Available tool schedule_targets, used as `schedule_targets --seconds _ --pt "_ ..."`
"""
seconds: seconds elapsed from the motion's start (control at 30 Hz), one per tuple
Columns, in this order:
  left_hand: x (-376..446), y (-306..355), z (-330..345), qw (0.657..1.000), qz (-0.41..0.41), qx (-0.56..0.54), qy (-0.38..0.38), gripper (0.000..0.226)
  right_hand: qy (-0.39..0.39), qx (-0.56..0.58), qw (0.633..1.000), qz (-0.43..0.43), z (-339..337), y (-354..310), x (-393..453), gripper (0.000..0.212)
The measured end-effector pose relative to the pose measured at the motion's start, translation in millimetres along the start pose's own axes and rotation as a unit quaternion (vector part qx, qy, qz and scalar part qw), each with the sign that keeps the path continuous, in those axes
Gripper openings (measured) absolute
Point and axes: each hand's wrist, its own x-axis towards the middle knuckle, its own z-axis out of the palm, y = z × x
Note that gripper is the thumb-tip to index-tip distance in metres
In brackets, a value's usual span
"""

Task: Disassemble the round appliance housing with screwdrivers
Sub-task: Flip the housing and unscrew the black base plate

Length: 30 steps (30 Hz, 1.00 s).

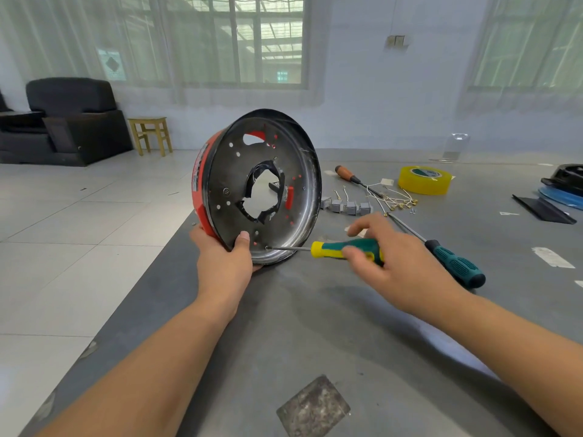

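The round appliance housing (220, 171), red outside and dark metal inside with a jagged hole in its middle, stands on edge on the grey table. My left hand (224, 260) grips its lower rim, thumb pressed on the inner face. My right hand (391, 260) holds a green-and-yellow screwdriver (331, 249) level, its tip on a screw near the housing's lower rim. A second green-handled screwdriver (454, 263) lies on the table behind my right hand. A wooden-handled screwdriver (347, 175) lies farther back.
Several grey connector blocks (347, 206) and brass-tipped wires (400, 201) lie right of the housing. A yellow tape roll (422, 181) sits at the back right, black and blue parts (558, 190) at the far right edge. The table's left edge (151, 298) drops to a tiled floor.
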Motion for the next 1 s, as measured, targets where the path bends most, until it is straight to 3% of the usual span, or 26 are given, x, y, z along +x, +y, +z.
schedule_targets --seconds 0.07,0.1,0.17,0.23,0.33,0.4,0.47,0.5,0.53,0.63,0.67,0.77,0.83,0.9,1.0 --pt "0.0 -0.4 -0.5 1.0 -0.001 0.004 0.002 0.049 0.0 -0.144 0.979 -0.145 -1.9 4.8 -2.6 0.032" --pt "0.1 -0.9 -0.7 1.0 -0.004 0.002 0.003 0.05 0.006 -0.157 0.973 -0.168 -2.4 7.0 -3.1 0.037" --pt "0.4 -2.1 -0.5 1.0 -0.009 -0.004 0.007 0.051 0.009 -0.085 0.989 -0.12 -2.1 5.9 -4.5 0.041" --pt "1.3 -4.1 -0.1 1.0 -0.005 -0.002 0.008 0.049 0.013 0.008 1.0 -0.024 0.9 0.6 -3.4 0.027" --pt "3.1 -7.5 1.2 1.0 0.008 -0.001 0.007 0.046 0.06 0.161 0.978 0.121 10.0 -3.2 -0.2 0.017" --pt "3.7 -7.7 1.9 1.0 0.001 -0.001 0.012 0.043 0.084 0.328 0.921 0.193 16.0 -7.9 -0.9 0.032" --pt "2.8 -6.1 2.2 1.0 -0.005 -0.002 0.016 0.04 0.091 0.504 0.827 0.23 22.6 -8.1 -1.8 0.048" --pt "1.6 -4.2 2.0 1.0 -0.004 0.005 0.017 0.04 0.095 0.542 0.801 0.236 25.8 -6.7 -2.4 0.051" --pt "0.3 -2.0 1.9 1.0 -0.002 0.014 0.016 0.043 0.099 0.534 0.807 0.233 28.0 -6.3 -3.1 0.05" --pt "-1.0 1.0 1.2 1.0 -0.002 0.019 0.016 0.049 0.089 0.336 0.918 0.192 28.6 -3.8 -4.2 0.05" --pt "-1.2 1.7 1.1 1.0 -0.004 0.018 0.017 0.05 0.068 0.287 0.938 0.183 27.0 -2.3 -4.6 0.054" --pt "-1.5 2.5 1.1 1.0 -0.007 0.012 0.019 0.052 0.033 0.174 0.968 0.179 22.4 6.4 -0.3 0.064" --pt "-1.7 2.6 1.3 1.0 -0.007 0.009 0.022 0.052 0.035 0.12 0.981 0.145 16.7 12.8 3.0 0.04" --pt "-1.6 1.8 1.2 1.0 -0.005 0.007 0.024 0.051 0.028 0.036 0.998 0.038 8.3 15.0 3.0 0.021" --pt "-0.7 -0.8 1.2 1.0 -0.004 -0.015 0.026 0.046 0.021 -0.021 0.995 -0.093 1.7 17.3 -1.9 0.035"
